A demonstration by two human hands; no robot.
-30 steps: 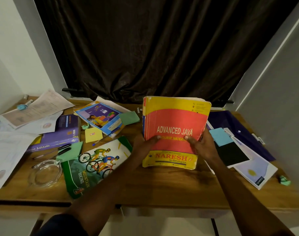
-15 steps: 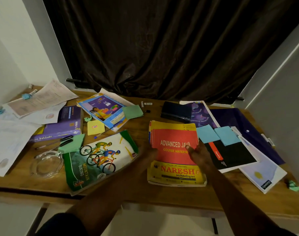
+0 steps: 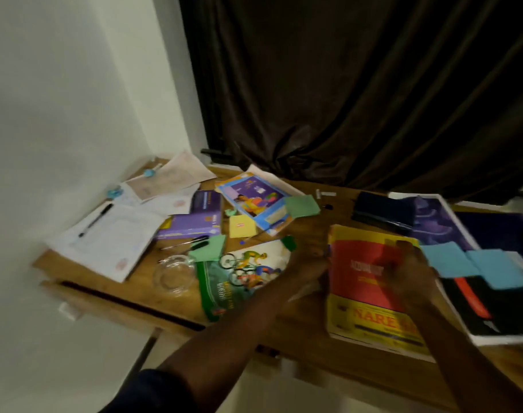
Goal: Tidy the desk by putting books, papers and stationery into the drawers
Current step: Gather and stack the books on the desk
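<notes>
The yellow and red Advanced Java book (image 3: pixel 367 254) lies flat on the wooden desk (image 3: pixel 302 329), right of centre. My right hand (image 3: pixel 409 272) rests on its cover with fingers spread. My left hand (image 3: pixel 308 263) is against the book's left edge; motion blur hides its fingers. A green cycling book (image 3: pixel 242 281), a purple book (image 3: pixel 194 225) and a blue picture book (image 3: pixel 251 198) lie to the left. Loose papers (image 3: pixel 111 239) with a black pen (image 3: pixel 95 220) cover the left end. Sticky notes are green (image 3: pixel 302 205), yellow (image 3: pixel 241 226) and blue (image 3: pixel 448 259).
A glass ashtray (image 3: pixel 173 274) sits near the front edge, with pens (image 3: pixel 185 242) behind it. A black notebook (image 3: pixel 492 305) and a dark case (image 3: pixel 382 210) lie right of the Java book. A shut drawer front (image 3: pixel 105 302) runs under the desk's left side. A dark curtain hangs behind.
The Java book went from held upright to lying flat on the desk. My right hand now rests on its cover, and my view has swung to the left.
</notes>
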